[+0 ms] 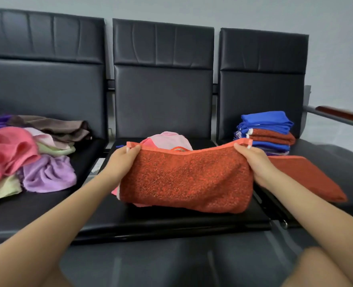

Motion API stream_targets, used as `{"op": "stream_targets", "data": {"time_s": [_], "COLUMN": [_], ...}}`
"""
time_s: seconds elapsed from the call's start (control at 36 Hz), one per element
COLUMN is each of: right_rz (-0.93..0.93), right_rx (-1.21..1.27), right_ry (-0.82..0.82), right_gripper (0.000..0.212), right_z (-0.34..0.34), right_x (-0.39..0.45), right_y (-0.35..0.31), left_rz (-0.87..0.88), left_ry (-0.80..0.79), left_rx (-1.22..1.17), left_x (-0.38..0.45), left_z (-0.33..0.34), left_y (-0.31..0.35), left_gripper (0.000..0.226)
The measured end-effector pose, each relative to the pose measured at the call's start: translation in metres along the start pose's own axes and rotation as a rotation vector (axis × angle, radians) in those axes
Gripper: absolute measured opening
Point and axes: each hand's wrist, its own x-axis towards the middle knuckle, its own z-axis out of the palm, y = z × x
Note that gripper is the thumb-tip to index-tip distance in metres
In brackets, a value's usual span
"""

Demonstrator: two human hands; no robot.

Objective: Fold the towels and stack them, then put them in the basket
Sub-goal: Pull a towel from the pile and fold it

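- Our left hand (123,160) and right hand (252,160) each pinch a top corner of the orange towel (188,181) over the middle seat (171,220).
- Done: folded stack (268,131) on the right seat.
- Remaining: unfolded pile (26,156) on the left; no basket in view.

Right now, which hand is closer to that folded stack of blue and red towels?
Right. The right hand sits just in front of the stack; the left hand is across the orange towel.

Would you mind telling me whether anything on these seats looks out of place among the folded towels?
One folded orange-red towel lies flat on the right black seat, in front of the stack of blue and orange-red folded towels instead of on it. No basket is in view. Otherwise nothing stands out.
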Motion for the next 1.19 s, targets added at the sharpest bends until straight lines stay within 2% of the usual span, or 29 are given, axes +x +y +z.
{"op": "stream_targets", "data": {"time_s": [0.08, 0.17, 0.22, 0.28, 0.33, 0.5, 0.58, 0.69, 0.75, 0.83, 1.03, 1.19], "right_rz": [-0.045, -0.058, -0.049, -0.065, -0.109, -0.168, -0.112, -0.052, -0.066, -0.077, -0.081, -0.090], "right_rx": [-0.221, -0.618, -0.763, -0.734, -0.666, -0.447, -0.547, -0.927, -1.007, -0.856, -0.437, -0.434], "right_ry": [0.047, -0.054, -0.131, -0.132, -0.067, 0.119, 0.083, -0.097, -0.152, -0.133, 0.009, -0.004], "right_gripper": [0.014, 0.016, 0.020, 0.018, 0.016, 0.011, 0.016, 0.024, 0.023, 0.006, 0.008, 0.006], "right_z": [0.009, 0.015, 0.018, 0.022, 0.027, 0.047, 0.052, 0.059, 0.059, 0.060, 0.063, 0.066], "right_x": [0.017, 0.031, 0.040, 0.048, 0.056, 0.097, 0.113, 0.135, 0.138, 0.136, 0.141, 0.141], "right_y": [0.012, 0.036, 0.047, 0.048, 0.046, 0.041, 0.045, 0.075, 0.082, 0.079, 0.083, 0.081], "left_rz": [0.052, 0.092, 0.108, 0.130, 0.128, 0.097, 0.039, -0.100, -0.111, -0.088, -0.071, -0.168], "left_ry": [-0.004, -0.072, -0.097, -0.094, -0.071, 0.146, 0.130, -0.030, -0.046, -0.030, -0.039, 0.018], "left_rx": [0.274, 0.515, 0.591, 0.606, 0.586, 0.417, 0.423, 0.513, 0.524, 0.468, 0.295, 0.270], "left_x": [0.008, 0.020, 0.029, 0.038, 0.045, 0.081, 0.092, 0.105, 0.108, 0.109, 0.108, 0.107], "left_z": [0.013, 0.021, 0.025, 0.029, 0.029, 0.026, 0.028, 0.034, 0.035, 0.034, 0.032, 0.020], "left_y": [-0.001, -0.014, -0.022, -0.025, -0.028, -0.034, -0.037, -0.053, -0.057, -0.058, -0.055, -0.058], "left_gripper": [0.034, 0.031, 0.031, 0.034, 0.027, 0.024, 0.028, 0.037, 0.038, 0.033, 0.018, 0.017]}}
